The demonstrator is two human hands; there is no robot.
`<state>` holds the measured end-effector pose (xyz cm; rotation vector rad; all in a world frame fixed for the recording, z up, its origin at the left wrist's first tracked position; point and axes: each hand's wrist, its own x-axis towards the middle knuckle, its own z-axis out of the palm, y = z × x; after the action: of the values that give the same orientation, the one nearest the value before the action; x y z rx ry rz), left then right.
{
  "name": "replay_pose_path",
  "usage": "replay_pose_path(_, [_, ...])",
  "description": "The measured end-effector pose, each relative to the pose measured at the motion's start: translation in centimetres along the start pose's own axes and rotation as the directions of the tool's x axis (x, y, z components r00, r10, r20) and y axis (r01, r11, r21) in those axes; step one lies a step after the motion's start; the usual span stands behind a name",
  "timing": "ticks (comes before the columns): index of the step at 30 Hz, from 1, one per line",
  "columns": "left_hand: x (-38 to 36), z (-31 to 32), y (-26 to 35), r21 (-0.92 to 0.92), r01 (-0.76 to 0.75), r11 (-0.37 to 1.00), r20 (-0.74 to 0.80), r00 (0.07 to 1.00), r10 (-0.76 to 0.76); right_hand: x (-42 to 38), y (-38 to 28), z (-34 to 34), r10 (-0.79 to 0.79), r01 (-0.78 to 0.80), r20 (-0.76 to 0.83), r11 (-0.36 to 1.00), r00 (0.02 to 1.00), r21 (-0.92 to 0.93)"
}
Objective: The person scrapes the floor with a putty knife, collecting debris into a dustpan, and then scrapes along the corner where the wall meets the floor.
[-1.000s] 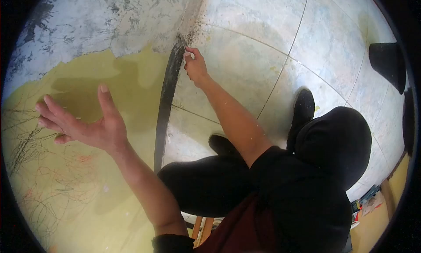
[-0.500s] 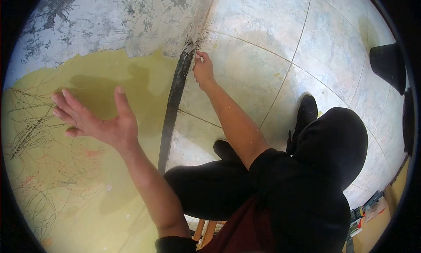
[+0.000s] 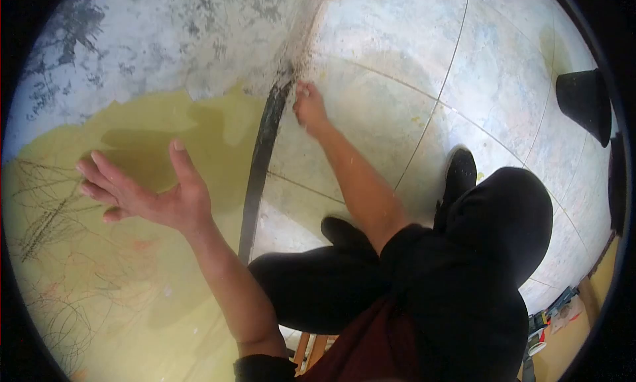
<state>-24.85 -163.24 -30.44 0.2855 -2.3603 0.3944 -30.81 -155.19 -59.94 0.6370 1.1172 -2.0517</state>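
My left hand [image 3: 149, 196] is spread open with fingers apart, over the yellow painted wall [image 3: 218, 134], its shadow falling just beyond it. My right hand [image 3: 310, 107] is closed and slightly blurred, down by the floor beside the broken end of the black skirting strip [image 3: 258, 160]. Its fingertips are right at that end, and I cannot tell what is in them. Crumbly debris [image 3: 301, 64] lies along the joint past the strip. Beyond the ragged paint edge, the wall shows a scraped grey and white surface [image 3: 159, 38].
Pale floor tiles [image 3: 384, 38] spread to the right. A black bucket [image 3: 583, 104] stands at the far right. My dark shoe [image 3: 460, 173] and bent knees are below. Tools [image 3: 553, 309] lie at the lower right, and wooden slats [image 3: 311, 352] show beneath me. Scribbles [image 3: 46, 233] mark the wall.
The view has tilted a little, so the wall and skirting sit lower. My right hand has shifted slightly and is more blurred. My left hand stays spread at the wall.
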Motion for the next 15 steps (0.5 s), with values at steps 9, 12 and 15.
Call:
replay_pose_path(9, [0.1, 0.0, -0.1, -0.092, -0.039, 0.995, -0.02, 0.999, 0.038, -1.6, 1.7, -0.1, -0.05, 0.058, 0.068, 0.991, 0.996, -0.123])
replay_pose_path(12, [0.0, -0.5, -0.1, -0.1, 0.0, 0.995, -0.004, 1.0, 0.0, -0.9, 2.6, 1.2, -0.211, 0.183, -0.089, 0.95, 0.973, -0.252])
replay_pose_path(15, [-0.2, -0.9, 0.2, -0.036, 0.057, 0.998, 0.042, 0.998, -0.056, -1.0, 1.5, 2.9, -0.192, 0.133, -0.192, 0.949, 0.962, -0.286])
